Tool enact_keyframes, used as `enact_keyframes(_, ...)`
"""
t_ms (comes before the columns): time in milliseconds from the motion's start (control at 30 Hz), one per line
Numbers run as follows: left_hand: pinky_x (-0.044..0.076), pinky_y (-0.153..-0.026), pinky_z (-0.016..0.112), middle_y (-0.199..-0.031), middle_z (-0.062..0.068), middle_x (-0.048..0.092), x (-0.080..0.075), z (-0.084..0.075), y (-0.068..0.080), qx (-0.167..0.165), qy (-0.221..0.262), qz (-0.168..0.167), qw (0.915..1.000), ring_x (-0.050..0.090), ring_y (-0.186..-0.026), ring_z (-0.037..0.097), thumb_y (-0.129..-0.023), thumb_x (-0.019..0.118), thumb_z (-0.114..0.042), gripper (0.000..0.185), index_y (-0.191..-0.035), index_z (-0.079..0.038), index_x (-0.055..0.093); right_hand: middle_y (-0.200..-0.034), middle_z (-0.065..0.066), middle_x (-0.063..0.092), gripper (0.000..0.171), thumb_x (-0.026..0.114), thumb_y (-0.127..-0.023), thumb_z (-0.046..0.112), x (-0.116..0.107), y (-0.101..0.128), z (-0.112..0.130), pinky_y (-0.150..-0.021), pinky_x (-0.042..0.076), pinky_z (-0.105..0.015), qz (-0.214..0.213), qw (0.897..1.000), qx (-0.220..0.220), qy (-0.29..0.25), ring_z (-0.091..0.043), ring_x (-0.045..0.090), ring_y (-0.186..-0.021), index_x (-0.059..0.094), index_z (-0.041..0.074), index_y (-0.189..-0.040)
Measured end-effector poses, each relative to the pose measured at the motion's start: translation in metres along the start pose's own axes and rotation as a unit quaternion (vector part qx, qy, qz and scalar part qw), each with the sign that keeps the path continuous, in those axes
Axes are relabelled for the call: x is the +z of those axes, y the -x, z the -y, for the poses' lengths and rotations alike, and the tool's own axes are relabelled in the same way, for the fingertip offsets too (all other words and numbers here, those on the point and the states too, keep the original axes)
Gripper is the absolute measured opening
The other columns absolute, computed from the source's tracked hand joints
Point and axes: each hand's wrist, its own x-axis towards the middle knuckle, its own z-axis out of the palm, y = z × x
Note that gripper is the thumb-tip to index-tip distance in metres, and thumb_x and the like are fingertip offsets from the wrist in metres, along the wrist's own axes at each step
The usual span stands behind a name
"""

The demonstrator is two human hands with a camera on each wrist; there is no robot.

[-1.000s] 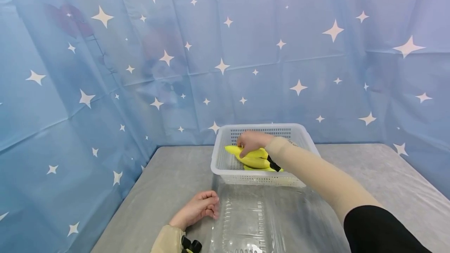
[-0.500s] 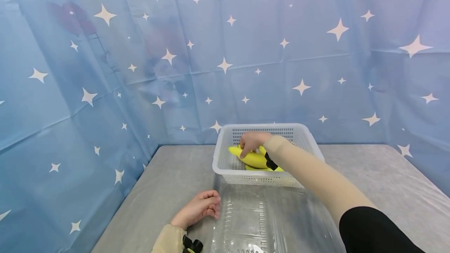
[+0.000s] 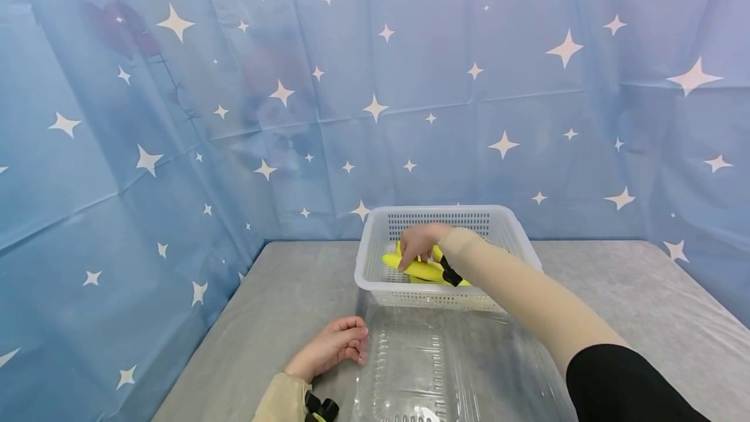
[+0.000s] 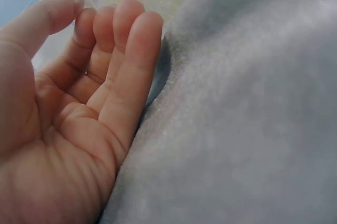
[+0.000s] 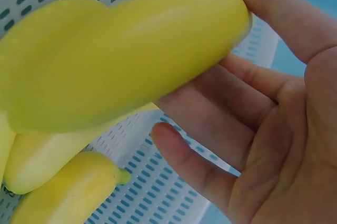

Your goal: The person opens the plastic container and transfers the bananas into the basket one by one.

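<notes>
In the head view my right hand (image 3: 422, 239) is down inside a white slotted plastic basket (image 3: 364, 275), holding a yellow banana (image 3: 423, 270). The right wrist view shows the thumb at one end of this smooth banana (image 5: 131, 56) and fingers beneath it. Other bananas (image 5: 66, 192) lie below and beside it; one has a green tip. My left hand (image 3: 329, 347) pinches the left edge of a clear plastic box (image 3: 410, 370) in front of the basket. In the left wrist view the left hand (image 4: 79, 108) has bent fingers with the thumb close to them; the pinched edge hardly shows.
A grey cloth-covered table (image 3: 299, 285) carries the basket and the box. Behind it and along the left hangs a blue curtain (image 3: 328, 135) with white stars. The basket's raised rim surrounds the bananas.
Within the basket my right hand has dipped slightly toward the front, and the banana under its fingers sits lower and more level. My left hand stays at the box edge.
</notes>
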Motion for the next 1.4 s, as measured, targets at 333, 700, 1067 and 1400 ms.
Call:
enact_keyframes(333,0.055,-0.063,0.028,-0.072,0.000,0.060,0.001,0.001,0.000,-0.001,0.000,-0.001,1.0000,0.062,-0.063,0.012,-0.099,0.050,-0.009,0.015,-0.085,-0.011,0.056,-0.094,0.001,0.068,0.026,0.069,-0.088,0.042,0.000,0.000,-0.002,-0.083,0.054,-0.038,0.083,0.996,0.007,-0.004,-0.019,0.067,-0.086,0.071,0.017,-0.095)
enact_keyframes(700,0.055,-0.064,0.028,-0.073,0.000,0.060,-0.001,0.000,-0.001,-0.005,0.003,0.003,1.0000,0.062,-0.064,0.012,-0.100,0.047,-0.007,0.018,-0.086,-0.011,0.056,-0.070,0.004,0.035,0.035,0.067,-0.091,0.036,0.000,0.000,-0.004,-0.082,0.054,-0.039,0.137,0.988,-0.016,-0.063,-0.019,0.066,-0.084,0.044,0.017,-0.071)
enact_keyframes(1067,0.056,-0.064,0.029,-0.073,0.000,0.060,-0.002,0.000,-0.001,-0.005,0.001,0.006,1.0000,0.063,-0.065,0.012,-0.100,0.050,-0.009,0.016,-0.085,-0.010,0.056,-0.080,0.001,0.049,0.027,0.067,-0.092,0.030,0.002,-0.004,-0.009,-0.080,0.054,-0.044,0.203,0.971,0.000,-0.129,-0.016,0.062,-0.079,0.049,0.015,-0.080)
enact_keyframes(1400,0.056,-0.065,0.029,-0.073,0.000,0.060,-0.001,-0.001,0.000,0.001,0.000,0.010,1.0000,0.062,-0.064,0.012,-0.100,0.049,-0.009,0.016,-0.085,-0.010,0.056,-0.141,-0.010,0.048,0.044,0.073,-0.087,0.031,0.005,0.002,-0.011,-0.090,0.046,-0.060,0.180,0.960,0.066,-0.203,-0.035,0.050,-0.125,0.062,0.011,-0.125)
